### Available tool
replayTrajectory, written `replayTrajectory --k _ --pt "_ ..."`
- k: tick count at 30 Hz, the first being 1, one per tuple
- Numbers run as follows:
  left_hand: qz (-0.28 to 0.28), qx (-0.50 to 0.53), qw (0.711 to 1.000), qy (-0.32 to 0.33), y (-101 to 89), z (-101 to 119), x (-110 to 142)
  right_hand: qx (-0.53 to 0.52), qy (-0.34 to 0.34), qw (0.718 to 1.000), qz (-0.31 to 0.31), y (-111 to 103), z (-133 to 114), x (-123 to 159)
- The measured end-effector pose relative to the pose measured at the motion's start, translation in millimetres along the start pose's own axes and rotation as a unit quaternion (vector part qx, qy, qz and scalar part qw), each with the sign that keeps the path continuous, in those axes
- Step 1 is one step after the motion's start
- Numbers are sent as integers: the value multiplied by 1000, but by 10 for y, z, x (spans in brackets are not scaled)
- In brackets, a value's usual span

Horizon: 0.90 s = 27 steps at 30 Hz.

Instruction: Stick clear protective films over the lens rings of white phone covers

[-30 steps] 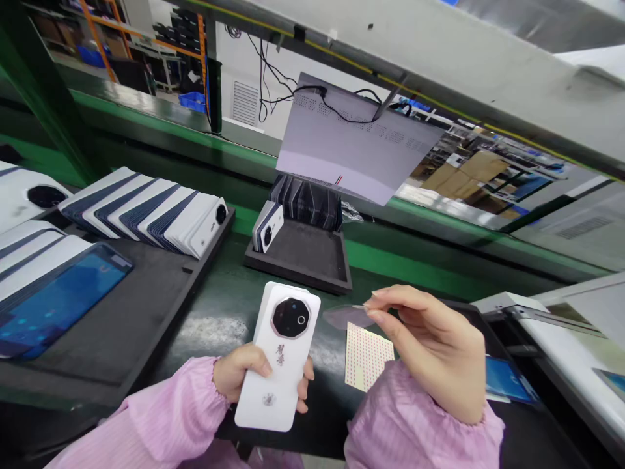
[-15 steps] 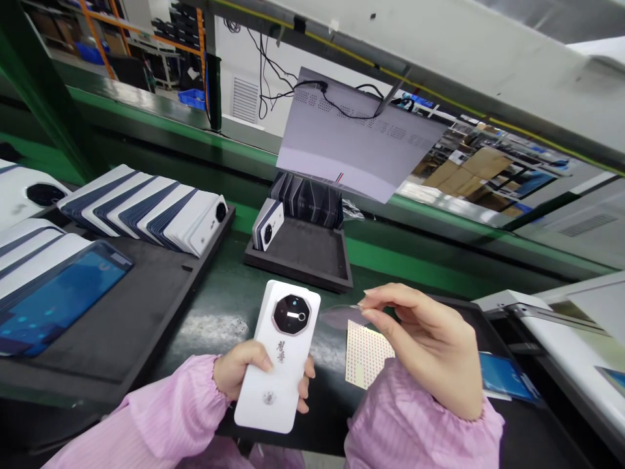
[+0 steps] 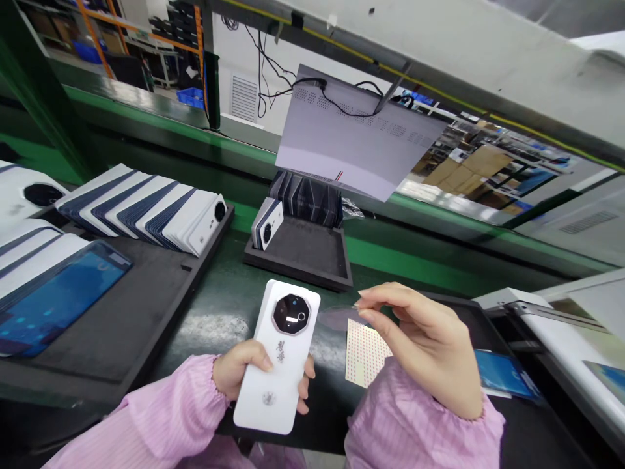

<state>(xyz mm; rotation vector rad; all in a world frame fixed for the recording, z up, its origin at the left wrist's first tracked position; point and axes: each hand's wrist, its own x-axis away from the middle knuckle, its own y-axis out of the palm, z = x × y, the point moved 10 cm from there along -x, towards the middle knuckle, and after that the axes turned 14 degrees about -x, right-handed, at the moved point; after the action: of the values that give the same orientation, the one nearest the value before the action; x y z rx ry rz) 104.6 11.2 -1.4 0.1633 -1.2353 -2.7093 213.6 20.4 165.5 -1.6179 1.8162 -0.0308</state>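
Observation:
My left hand (image 3: 249, 368) wraps round a white phone back panel (image 3: 273, 397), its thumb across the front and its fingertips at the right edge. The panel has a dark eight-sided camera area near the top and dark lettering below it. Another white panel edge peeks out behind it. Thumb and index finger of my right hand (image 3: 424, 345) pinch a thin clear film (image 3: 336, 317), which points left toward the camera area, apart from it. Beneath the film lies a yellowish sheet (image 3: 361, 358) of small dots, partly hidden by my right sleeve.
At the left, a large dark tray (image 3: 161, 293) holds rows of white panels (image 3: 146, 205) and a blue-filmed panel (image 3: 63, 296). A smaller black tray (image 3: 312, 254) stands at the back. Another blue panel (image 3: 505, 372) lies at the right beside a white machine (image 3: 561, 345). A grey monitor (image 3: 356, 133) hangs above.
My right hand has moved slightly left with the film, bringing it closer to the panel's camera area. My left hand and the panel have hardly moved.

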Motion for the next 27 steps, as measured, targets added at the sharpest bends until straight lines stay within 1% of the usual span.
replayTrajectory --k 3,5,7,9,13,15,19,27 --pt "-2 -3 1000 -3 10 -3 3 3 0 1000 -7 -1 1 -10" --pt "9 -11 1000 -3 2 -2 4 17 -6 1000 -24 37 -25 -25" --pt "26 -27 999 -8 -15 -6 8 52 -22 997 -59 144 -77 -31" --pt "42 -46 998 -19 -29 -18 14 116 -37 988 -90 284 -127 -15" --pt "70 -82 994 -31 -63 -13 30 260 -46 958 -111 552 -168 60" --pt "74 -96 992 -25 -64 12 32 291 -49 948 -119 667 -183 96" --pt "68 -97 993 -7 -36 64 28 296 -52 944 -135 811 -190 108" --pt "67 -114 991 -17 -32 59 25 272 -41 951 -141 824 -166 70"
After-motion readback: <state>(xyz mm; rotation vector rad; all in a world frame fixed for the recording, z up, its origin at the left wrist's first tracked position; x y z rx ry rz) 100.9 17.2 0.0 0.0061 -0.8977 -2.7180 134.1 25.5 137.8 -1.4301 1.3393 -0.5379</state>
